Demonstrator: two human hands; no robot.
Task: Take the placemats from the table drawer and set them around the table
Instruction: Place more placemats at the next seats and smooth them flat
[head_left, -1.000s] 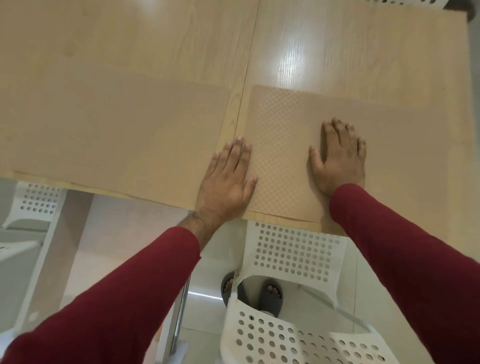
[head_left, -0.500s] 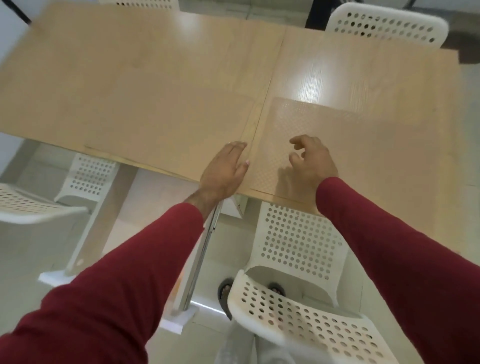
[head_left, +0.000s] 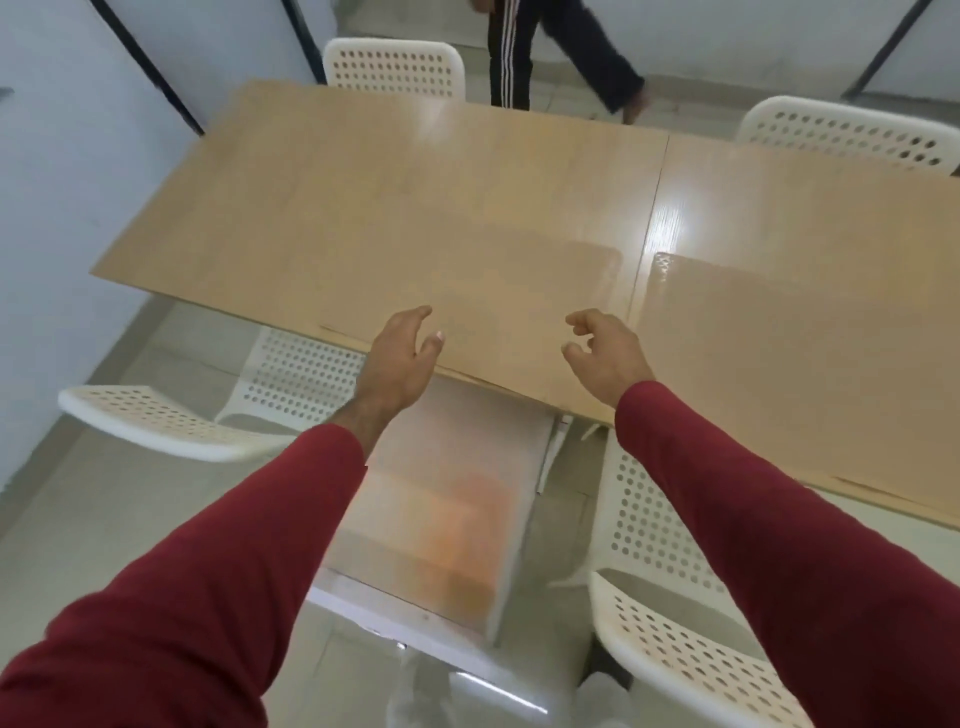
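Two tan placemats lie flat on the light wooden table (head_left: 363, 171). The left placemat (head_left: 498, 291) reaches the near edge; the right placemat (head_left: 789, 353) lies past the table seam. My left hand (head_left: 402, 345) hovers at the near edge over the left placemat, fingers apart and holding nothing. My right hand (head_left: 602, 345) hangs above the same mat's right part, fingers loosely curled, also holding nothing. Below the table edge the white drawer (head_left: 436, 519) stands pulled out toward me, with a blurred orange-tan surface inside.
White perforated chairs stand around the table: one at near left (head_left: 171, 421), one at near right (head_left: 685, 649), and two on the far side (head_left: 395, 65) (head_left: 852, 135). A person's legs (head_left: 545, 47) move past beyond the far edge. Pale walls close the left.
My view has lifted and swung left. Both hands have come off the right placemat and moved left over the other mat. The open drawer and a walking person have come into view.
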